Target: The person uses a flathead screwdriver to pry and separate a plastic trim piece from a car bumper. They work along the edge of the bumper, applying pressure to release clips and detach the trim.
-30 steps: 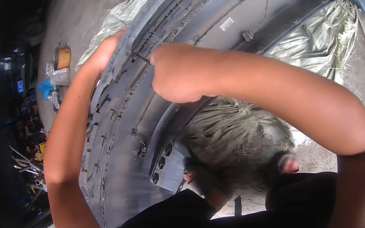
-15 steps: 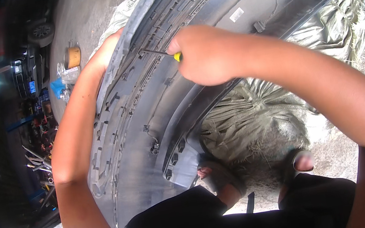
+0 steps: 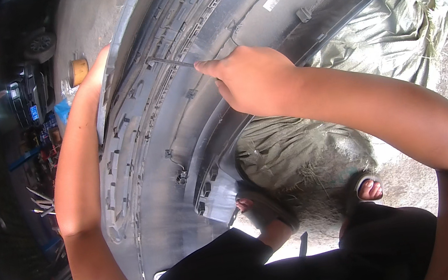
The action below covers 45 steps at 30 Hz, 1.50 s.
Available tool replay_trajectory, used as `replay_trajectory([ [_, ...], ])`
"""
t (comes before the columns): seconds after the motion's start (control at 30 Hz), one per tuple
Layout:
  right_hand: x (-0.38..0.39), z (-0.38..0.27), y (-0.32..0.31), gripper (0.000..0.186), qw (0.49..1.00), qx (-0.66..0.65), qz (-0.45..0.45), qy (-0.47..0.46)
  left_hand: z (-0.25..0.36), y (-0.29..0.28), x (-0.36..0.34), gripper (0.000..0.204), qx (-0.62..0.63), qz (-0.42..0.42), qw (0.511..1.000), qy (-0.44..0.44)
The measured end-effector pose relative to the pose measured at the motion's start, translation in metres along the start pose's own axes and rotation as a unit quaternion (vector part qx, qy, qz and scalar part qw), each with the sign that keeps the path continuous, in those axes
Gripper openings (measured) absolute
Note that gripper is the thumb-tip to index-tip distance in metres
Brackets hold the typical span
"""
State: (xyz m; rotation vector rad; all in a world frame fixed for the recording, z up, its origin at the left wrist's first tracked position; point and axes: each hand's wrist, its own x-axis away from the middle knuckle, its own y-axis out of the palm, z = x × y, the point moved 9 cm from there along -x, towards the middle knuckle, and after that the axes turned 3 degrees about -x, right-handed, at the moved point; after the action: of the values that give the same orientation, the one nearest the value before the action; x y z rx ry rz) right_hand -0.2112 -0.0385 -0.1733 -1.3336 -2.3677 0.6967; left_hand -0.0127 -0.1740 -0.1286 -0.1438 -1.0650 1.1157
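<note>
A large grey bumper (image 3: 158,221), its inner side up, arcs across the view, with rows of clips and thin wiring. My left hand (image 3: 94,69) holds its upper outer edge at the left, fingers mostly hidden behind the rim. My right hand (image 3: 243,78) is closed round a screwdriver, index finger reaching along the thin shaft (image 3: 173,61). The handle is hidden in my grip. The shaft's tip rests at the clip strip (image 3: 150,61) near the rim, a short way right of my left hand.
Crumpled woven sheeting (image 3: 377,33) lies on concrete right of and inside the arc, beside my sandalled feet. At the far left stand a dark car (image 3: 26,95), a yellow-brown can (image 3: 78,72), a blue bag (image 3: 62,111) and a jumble of tools (image 3: 46,200).
The bumper's rim and my left hand sit further left in view. My right index finger now stretches further along the shaft, and the yellow handle seen half a second ago is covered.
</note>
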Motion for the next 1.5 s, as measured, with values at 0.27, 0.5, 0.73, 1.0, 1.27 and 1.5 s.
replay_trajectory([
  [0.27,-0.001,0.014,0.006,0.051,0.995,0.038,0.06,-0.063,-0.002,-0.008,0.002,0.05,-0.005,0.012,1.0,-0.002],
  [0.5,-0.007,0.031,0.014,0.055,0.993,0.07,0.035,-0.083,-0.001,-0.007,0.006,0.048,-0.005,0.017,1.0,0.0],
  [0.73,-0.014,0.047,0.021,0.062,0.976,0.179,0.054,-0.115,0.005,-0.001,0.011,0.046,-0.01,0.016,1.0,0.008],
  [1.0,-0.006,0.003,-0.01,0.062,0.994,0.078,0.026,-0.07,0.019,0.007,0.024,0.044,-0.029,0.018,0.999,0.023],
  [1.27,0.038,-0.025,-0.033,0.05,0.951,-0.241,-0.124,0.15,0.031,0.008,0.037,0.042,-0.065,0.04,0.997,0.03],
  [1.5,0.048,-0.046,-0.041,0.04,0.999,0.026,-0.002,0.039,0.03,0.018,0.025,0.043,-0.051,-0.028,0.996,0.064],
])
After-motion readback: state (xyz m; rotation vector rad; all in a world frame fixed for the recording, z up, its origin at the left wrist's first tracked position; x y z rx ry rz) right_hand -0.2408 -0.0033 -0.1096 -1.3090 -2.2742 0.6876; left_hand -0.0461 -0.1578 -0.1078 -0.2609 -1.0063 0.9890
